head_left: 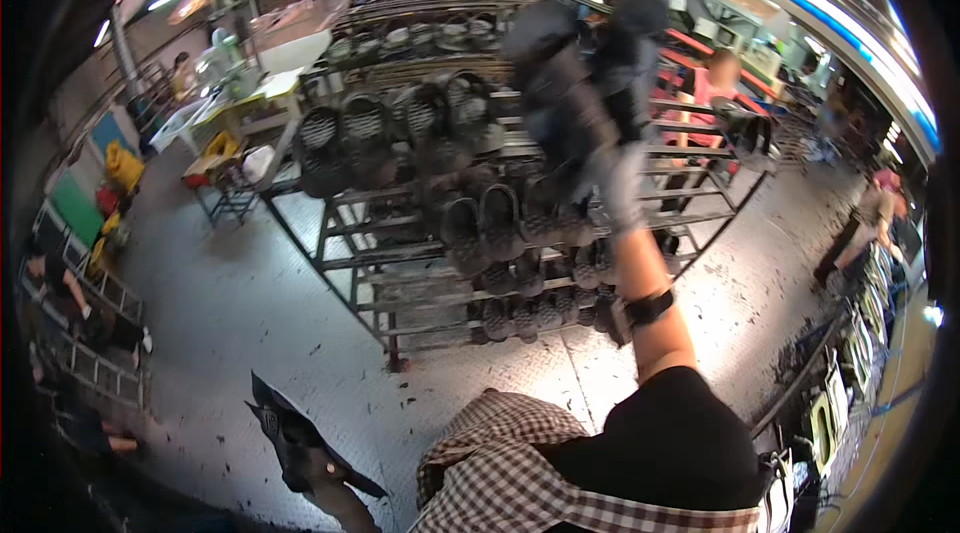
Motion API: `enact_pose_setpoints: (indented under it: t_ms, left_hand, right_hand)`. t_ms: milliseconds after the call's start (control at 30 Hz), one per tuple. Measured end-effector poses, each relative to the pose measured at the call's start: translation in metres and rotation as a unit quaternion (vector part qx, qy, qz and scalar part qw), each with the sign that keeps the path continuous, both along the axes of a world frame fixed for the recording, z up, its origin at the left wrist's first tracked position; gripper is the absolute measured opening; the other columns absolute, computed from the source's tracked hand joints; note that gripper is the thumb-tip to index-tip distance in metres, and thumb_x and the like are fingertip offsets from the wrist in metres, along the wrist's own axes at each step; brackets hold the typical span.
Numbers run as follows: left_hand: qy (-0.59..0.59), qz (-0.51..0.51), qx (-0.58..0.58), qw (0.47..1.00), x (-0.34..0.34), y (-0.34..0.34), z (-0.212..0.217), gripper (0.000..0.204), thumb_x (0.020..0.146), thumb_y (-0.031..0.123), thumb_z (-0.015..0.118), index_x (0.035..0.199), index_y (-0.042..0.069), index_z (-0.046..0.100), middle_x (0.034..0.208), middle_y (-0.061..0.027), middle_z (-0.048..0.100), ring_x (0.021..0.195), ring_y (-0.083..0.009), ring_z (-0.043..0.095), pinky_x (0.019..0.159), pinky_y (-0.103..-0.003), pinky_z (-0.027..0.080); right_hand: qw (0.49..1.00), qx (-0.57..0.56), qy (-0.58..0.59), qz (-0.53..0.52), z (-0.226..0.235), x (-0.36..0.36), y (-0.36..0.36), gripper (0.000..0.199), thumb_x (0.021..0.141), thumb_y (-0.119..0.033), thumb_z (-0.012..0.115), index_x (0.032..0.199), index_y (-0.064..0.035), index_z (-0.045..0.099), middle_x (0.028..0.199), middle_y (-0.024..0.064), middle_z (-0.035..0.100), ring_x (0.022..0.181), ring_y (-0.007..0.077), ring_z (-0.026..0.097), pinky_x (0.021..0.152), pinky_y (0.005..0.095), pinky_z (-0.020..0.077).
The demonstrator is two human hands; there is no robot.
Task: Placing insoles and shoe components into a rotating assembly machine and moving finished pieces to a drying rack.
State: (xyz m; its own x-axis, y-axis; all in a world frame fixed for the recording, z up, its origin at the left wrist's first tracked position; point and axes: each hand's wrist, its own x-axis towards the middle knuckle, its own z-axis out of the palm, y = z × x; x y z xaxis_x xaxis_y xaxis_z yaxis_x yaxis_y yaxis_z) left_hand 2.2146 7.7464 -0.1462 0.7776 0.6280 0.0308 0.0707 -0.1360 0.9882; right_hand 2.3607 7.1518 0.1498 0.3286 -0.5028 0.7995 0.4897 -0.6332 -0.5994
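Note:
My right arm reaches up and forward, a black band round the wrist. At its end my right hand (618,188), in a pale glove, is closed on a pair of black shoes (628,63), raised in front of the upper bars of a metal rack (350,261). Motion smears the shoes and fingers, so the exact grip is unclear. Several black clogs (425,123) with textured insoles stand on the rack's upper tier. More dark clogs (482,223) sit on the tiers below. I do not see my left hand.
A dark, pointed sheet-like thing (300,448) shows at the lower left; its kind is unclear. A person in red (712,88) stands behind the rack, another (865,218) at the right beside a row of pale frames (825,423). Scraps lie on the metal floor (240,303).

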Motion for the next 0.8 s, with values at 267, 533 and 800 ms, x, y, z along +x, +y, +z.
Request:
enact_pose_setpoints:
  t_ms: [267,533,800]
  left_hand:
    - [-0.113,-0.077,-0.142,0.980,0.045,-0.017,0.054,0.043,0.100,0.034,0.069,0.126,-0.001,0.069,0.122,-0.0111,0.071,0.106,-0.0204,0.067,0.096,-0.037,0.054]
    - [0.016,-0.430,0.337,0.838,0.158,-0.088,0.120,0.039,0.085,0.019,0.079,0.120,0.005,0.071,0.125,-0.0189,0.068,0.125,-0.0386,0.059,0.112,-0.047,0.044]
    - [-0.029,-0.489,0.503,0.711,0.310,-0.174,0.063,0.044,0.073,0.030,0.075,0.105,0.000,0.074,0.143,-0.0287,0.053,0.136,-0.0470,0.046,0.117,-0.050,0.037]
  right_hand:
    - [0.812,-0.193,0.451,-0.316,0.004,0.029,-0.155,0.043,0.095,-0.039,0.061,0.122,-0.0056,0.064,0.124,0.0290,0.067,0.120,0.0454,0.062,0.098,0.0533,0.0500]
    - [0.836,-0.264,0.369,-0.309,-0.009,0.030,-0.170,0.036,0.096,-0.034,0.065,0.121,-0.0069,0.061,0.111,0.0292,0.069,0.106,0.0495,0.065,0.087,0.0556,0.0522]
    - [0.863,-0.234,0.337,-0.296,-0.021,0.025,-0.135,0.038,0.095,-0.031,0.066,0.121,-0.0045,0.064,0.112,0.0245,0.069,0.110,0.0443,0.064,0.092,0.0524,0.0513]
